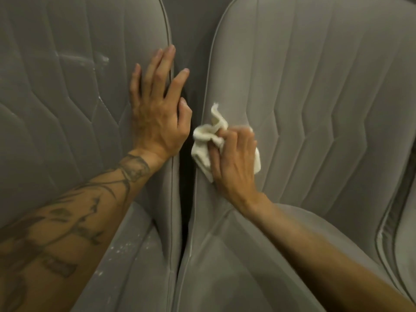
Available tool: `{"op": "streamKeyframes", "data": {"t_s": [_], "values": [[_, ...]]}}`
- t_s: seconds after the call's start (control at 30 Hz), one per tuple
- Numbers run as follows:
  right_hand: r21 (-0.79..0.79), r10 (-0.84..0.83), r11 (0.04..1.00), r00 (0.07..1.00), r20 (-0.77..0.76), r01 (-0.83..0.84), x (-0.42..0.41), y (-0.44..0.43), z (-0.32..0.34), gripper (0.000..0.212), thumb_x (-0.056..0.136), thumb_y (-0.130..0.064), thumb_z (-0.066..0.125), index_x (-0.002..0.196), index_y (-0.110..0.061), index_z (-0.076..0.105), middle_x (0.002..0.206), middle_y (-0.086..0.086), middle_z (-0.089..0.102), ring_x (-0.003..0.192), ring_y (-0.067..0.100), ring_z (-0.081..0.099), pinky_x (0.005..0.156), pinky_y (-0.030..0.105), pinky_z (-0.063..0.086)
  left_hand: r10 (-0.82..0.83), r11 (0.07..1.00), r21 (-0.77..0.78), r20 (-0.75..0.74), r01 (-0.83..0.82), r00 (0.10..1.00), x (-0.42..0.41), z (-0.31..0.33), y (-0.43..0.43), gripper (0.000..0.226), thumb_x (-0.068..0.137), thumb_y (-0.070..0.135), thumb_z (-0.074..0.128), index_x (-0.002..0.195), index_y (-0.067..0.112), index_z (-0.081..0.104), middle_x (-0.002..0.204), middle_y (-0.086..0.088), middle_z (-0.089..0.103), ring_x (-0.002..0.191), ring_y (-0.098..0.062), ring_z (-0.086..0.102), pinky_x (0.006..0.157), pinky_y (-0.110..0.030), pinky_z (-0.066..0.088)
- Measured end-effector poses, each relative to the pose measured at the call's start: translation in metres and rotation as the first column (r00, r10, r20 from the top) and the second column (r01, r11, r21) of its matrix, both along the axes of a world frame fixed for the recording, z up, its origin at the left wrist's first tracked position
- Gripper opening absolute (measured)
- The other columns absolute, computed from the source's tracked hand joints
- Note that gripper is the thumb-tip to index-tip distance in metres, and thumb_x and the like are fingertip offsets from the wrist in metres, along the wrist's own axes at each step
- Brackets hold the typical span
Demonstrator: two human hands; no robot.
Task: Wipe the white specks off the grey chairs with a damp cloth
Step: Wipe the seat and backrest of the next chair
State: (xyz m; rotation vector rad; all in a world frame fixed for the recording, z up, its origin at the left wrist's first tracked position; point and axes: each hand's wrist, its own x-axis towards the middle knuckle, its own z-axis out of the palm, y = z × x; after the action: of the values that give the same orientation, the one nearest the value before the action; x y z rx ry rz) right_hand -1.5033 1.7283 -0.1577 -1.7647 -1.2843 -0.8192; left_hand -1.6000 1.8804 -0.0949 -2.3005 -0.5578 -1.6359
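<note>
The right hand (234,161), fingers curled, is gripping the cloth (206,143) against the edge of the right chair (315,97), where short firm strokes should serve, while the left hand (157,113), fingers spread, is bracing the speckled left chair (67,131).

the right hand (234,163) grips a white cloth (206,140) against the right chair's (315,109) back edge. at its 9 o'clock, the left hand (157,104) rests spread on the left chair (67,109). white specks (121,246) lie at 7 o'clock.
</note>
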Motion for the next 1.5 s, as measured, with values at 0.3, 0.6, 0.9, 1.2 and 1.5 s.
{"op": "streamKeyframes", "data": {"t_s": [0.3,0.6,0.9,1.2,1.5], "values": [[-0.242,0.095,0.970,0.967,0.238,-0.035,-0.017,-0.026,-0.046,0.024,0.096,-0.036,0.056,0.112,-0.019,0.052,0.109,0.007,0.049,0.091,0.029,0.047,0.079,0.043,0.039,0.013,0.999,-0.037,-0.038,-0.015,0.999,-0.006,0.000,-0.009,0.054,0.091,0.022,0.055,0.145,0.018,0.055,0.168,-0.009,0.032,0.158,-0.027,0.025,0.127,-0.055,0.016],[-0.319,0.144,0.943,0.979,0.147,-0.091,-0.041,-0.044,-0.099,0.018,0.096,-0.031,0.058,0.106,-0.017,0.052,0.104,0.007,0.049,0.085,0.029,0.047,0.078,0.045,0.041,-0.076,0.982,-0.184,-0.241,0.032,0.968,-0.065,-0.076,-0.037,0.064,0.101,0.024,0.053,0.162,0.023,0.034,0.173,-0.012,0.014,0.161,-0.029,0.009,0.125,-0.058,0.023],[-0.207,-0.050,0.976,0.997,0.055,0.060,-0.034,-0.030,-0.069,0.018,0.094,-0.028,0.061,0.103,-0.014,0.053,0.106,0.007,0.045,0.092,0.028,0.045,0.080,0.040,0.037,-0.147,0.868,-0.496,-0.271,-0.007,0.951,-0.110,-0.154,-0.101,0.072,0.106,0.026,0.048,0.167,0.032,0.010,0.176,-0.005,-0.001,0.158,-0.032,0.024,0.121,-0.049,0.037],[-0.638,0.185,0.770,0.967,0.173,-0.033,-0.046,-0.076,-0.093,0.022,0.103,-0.037,0.039,0.096,-0.019,0.049,0.097,0.005,0.048,0.085,0.028,0.047,0.075,0.040,0.042,-0.179,0.806,-0.579,-0.435,-0.123,0.882,-0.146,-0.184,-0.120,0.072,0.105,0.048,0.033,0.167,0.036,-0.003,0.176,-0.003,-0.003,0.137,-0.029,0.051,0.111,-0.039,0.045],[-0.699,0.303,0.659,0.949,-0.091,-0.277,-0.103,-0.117,-0.111,0.026,0.104,-0.043,0.033,0.098,-0.020,0.046,0.099,0.002,0.048,0.081,0.022,0.045,0.071,0.038,0.038,-0.135,0.826,-0.548,-0.413,-0.128,0.901,-0.150,-0.196,-0.124,0.062,0.109,0.042,0.027,0.167,0.034,0.006,0.176,-0.001,0.007,0.128,-0.033,0.058,0.104,-0.043,0.050]]}}
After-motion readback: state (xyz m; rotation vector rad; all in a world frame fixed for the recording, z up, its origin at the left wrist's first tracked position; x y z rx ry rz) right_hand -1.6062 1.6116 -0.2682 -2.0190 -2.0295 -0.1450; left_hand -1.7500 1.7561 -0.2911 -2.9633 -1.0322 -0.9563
